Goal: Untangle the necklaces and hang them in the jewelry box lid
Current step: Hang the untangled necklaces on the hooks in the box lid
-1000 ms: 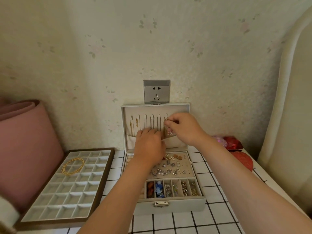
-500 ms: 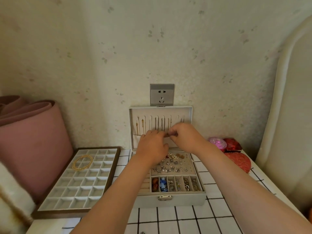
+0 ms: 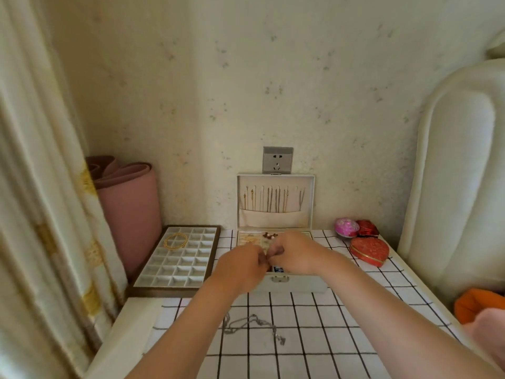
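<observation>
The left hand (image 3: 240,265) and right hand (image 3: 293,255) meet, fingers curled, over the open white jewelry box (image 3: 300,286) and hide most of its tray. I cannot tell whether they pinch anything. The thin hanging necklaces (image 3: 273,199) drop out of sight into the lid's cloth pocket (image 3: 270,216). The left forearm covers part of the silver chain (image 3: 255,318). The right edge cuts off the orange and pink fabric (image 3: 481,305).

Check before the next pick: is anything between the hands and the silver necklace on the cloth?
Nothing visible does. The silver necklace lies uncovered on the checked cloth, nearer the person than the jewelry box, where left hand and right hand meet.
</observation>
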The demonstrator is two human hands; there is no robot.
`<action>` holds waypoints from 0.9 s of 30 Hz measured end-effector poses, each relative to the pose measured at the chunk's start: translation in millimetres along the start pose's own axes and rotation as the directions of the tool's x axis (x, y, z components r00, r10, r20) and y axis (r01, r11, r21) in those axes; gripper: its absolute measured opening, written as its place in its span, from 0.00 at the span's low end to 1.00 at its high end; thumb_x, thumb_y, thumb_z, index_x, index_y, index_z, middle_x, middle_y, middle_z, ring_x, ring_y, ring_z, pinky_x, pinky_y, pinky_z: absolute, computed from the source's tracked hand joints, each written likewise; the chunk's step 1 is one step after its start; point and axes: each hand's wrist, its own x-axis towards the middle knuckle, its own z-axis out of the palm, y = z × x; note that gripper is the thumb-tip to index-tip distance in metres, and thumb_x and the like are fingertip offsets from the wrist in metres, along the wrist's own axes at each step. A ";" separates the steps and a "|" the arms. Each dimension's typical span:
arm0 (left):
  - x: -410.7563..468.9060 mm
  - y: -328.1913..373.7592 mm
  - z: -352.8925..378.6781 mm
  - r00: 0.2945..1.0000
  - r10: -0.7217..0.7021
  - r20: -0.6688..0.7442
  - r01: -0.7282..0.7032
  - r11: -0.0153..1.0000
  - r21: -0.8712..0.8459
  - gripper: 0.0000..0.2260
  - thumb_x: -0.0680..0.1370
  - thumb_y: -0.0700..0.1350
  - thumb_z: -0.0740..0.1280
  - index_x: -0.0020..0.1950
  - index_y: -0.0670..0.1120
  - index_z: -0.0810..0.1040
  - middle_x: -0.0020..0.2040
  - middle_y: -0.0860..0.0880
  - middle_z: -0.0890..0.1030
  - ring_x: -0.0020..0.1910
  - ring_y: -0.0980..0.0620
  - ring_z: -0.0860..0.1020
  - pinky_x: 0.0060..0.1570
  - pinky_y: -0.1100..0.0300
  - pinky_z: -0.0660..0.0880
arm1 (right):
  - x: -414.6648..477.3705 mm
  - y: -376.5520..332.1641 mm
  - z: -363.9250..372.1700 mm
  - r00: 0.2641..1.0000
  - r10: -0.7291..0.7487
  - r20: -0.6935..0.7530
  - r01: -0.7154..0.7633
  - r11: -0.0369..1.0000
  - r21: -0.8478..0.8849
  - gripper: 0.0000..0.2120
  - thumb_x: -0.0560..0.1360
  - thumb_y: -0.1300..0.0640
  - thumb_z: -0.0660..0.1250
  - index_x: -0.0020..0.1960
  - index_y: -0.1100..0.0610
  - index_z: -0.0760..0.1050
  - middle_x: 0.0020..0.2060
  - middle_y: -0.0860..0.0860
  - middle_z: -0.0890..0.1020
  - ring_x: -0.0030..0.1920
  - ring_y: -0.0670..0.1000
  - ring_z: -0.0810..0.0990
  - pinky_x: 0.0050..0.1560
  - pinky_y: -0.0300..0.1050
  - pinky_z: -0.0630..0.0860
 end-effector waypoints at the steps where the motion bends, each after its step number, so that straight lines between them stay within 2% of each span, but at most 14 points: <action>1: -13.2 -5.5 5.9 1.000 0.001 0.009 -0.001 1.000 0.006 0.12 0.80 0.50 0.58 0.55 0.54 0.81 0.51 0.53 0.82 0.50 0.51 0.80 0.51 0.54 0.78 | -8.1 -2.9 10.6 0.999 0.005 0.041 -0.005 1.000 0.010 0.07 0.78 0.57 0.68 0.49 0.52 0.85 0.37 0.40 0.81 0.36 0.39 0.78 0.39 0.33 0.72; 4: -46.8 -26.4 24.2 0.999 -0.020 0.026 0.020 1.000 -0.008 0.09 0.79 0.50 0.63 0.57 0.58 0.80 0.54 0.57 0.81 0.56 0.55 0.78 0.56 0.58 0.76 | -26.1 -8.4 39.7 0.993 0.023 0.119 -0.025 1.000 0.015 0.07 0.79 0.57 0.67 0.51 0.54 0.85 0.43 0.44 0.83 0.36 0.40 0.79 0.37 0.32 0.73; 6: -62.1 -37.2 32.2 0.998 -0.031 0.054 0.032 0.999 -0.019 0.08 0.78 0.50 0.66 0.55 0.58 0.81 0.53 0.57 0.81 0.55 0.56 0.78 0.55 0.59 0.76 | -33.7 -12.1 56.8 0.990 0.012 0.141 -0.006 0.999 -0.046 0.08 0.78 0.56 0.67 0.53 0.54 0.85 0.49 0.45 0.85 0.40 0.40 0.79 0.43 0.34 0.75; 9: -73.0 -42.6 34.7 0.995 -0.022 0.097 0.020 0.999 0.028 0.08 0.76 0.50 0.68 0.54 0.56 0.83 0.52 0.56 0.82 0.53 0.55 0.78 0.53 0.60 0.76 | -39.5 -15.6 81.5 0.993 -0.007 0.122 0.022 0.993 -0.120 0.10 0.78 0.54 0.68 0.57 0.49 0.84 0.55 0.45 0.83 0.53 0.46 0.80 0.56 0.43 0.76; 13: -79.3 -49.2 36.4 0.986 -0.043 0.159 0.032 0.997 0.072 0.11 0.74 0.53 0.69 0.56 0.56 0.84 0.52 0.56 0.82 0.53 0.54 0.79 0.52 0.60 0.76 | -38.9 -18.9 103.1 0.995 -0.026 0.095 0.052 0.956 -0.289 0.13 0.79 0.52 0.67 0.62 0.46 0.81 0.59 0.47 0.82 0.56 0.52 0.81 0.56 0.45 0.77; 17: -84.8 -55.7 39.4 0.982 -0.036 0.184 0.031 0.999 0.028 0.10 0.75 0.50 0.70 0.56 0.55 0.83 0.53 0.55 0.81 0.53 0.54 0.78 0.51 0.61 0.75 | -35.6 -19.6 111.2 0.992 -0.056 0.111 0.100 0.889 -0.446 0.12 0.78 0.54 0.66 0.58 0.47 0.83 0.54 0.48 0.84 0.52 0.54 0.82 0.53 0.48 0.79; 20: -87.3 -59.3 41.5 0.988 -0.011 0.155 0.013 1.000 -0.007 0.11 0.75 0.49 0.69 0.56 0.54 0.83 0.52 0.54 0.81 0.52 0.53 0.78 0.51 0.61 0.75 | -31.0 -17.5 116.5 0.993 -0.071 0.093 0.107 0.868 -0.484 0.10 0.77 0.55 0.66 0.54 0.49 0.84 0.51 0.49 0.83 0.48 0.54 0.82 0.49 0.50 0.80; 23: -86.5 -61.5 43.7 0.992 0.014 0.127 -0.012 1.000 -0.010 0.13 0.74 0.50 0.70 0.59 0.52 0.82 0.52 0.52 0.81 0.55 0.52 0.76 0.54 0.58 0.75 | -28.1 -16.4 120.7 0.992 -0.038 0.122 0.097 0.843 -0.529 0.11 0.79 0.54 0.62 0.54 0.54 0.83 0.50 0.52 0.82 0.48 0.56 0.81 0.49 0.52 0.80; 25: -83.5 -61.6 45.8 0.993 0.033 0.110 -0.032 0.999 -0.017 0.16 0.74 0.52 0.70 0.61 0.52 0.81 0.54 0.51 0.80 0.59 0.51 0.73 0.57 0.55 0.74 | -28.9 -17.3 119.5 0.986 -0.010 0.168 0.093 0.864 -0.495 0.12 0.80 0.54 0.60 0.54 0.57 0.80 0.50 0.54 0.80 0.46 0.56 0.80 0.46 0.50 0.78; 27: -79.8 -59.5 46.7 0.995 0.044 0.091 -0.036 0.995 -0.088 0.14 0.75 0.53 0.71 0.59 0.52 0.83 0.55 0.50 0.79 0.60 0.51 0.71 0.59 0.54 0.72 | -30.9 -22.3 112.4 0.983 0.025 0.180 0.033 0.949 -0.313 0.10 0.80 0.53 0.60 0.51 0.56 0.78 0.46 0.52 0.79 0.41 0.52 0.78 0.42 0.46 0.74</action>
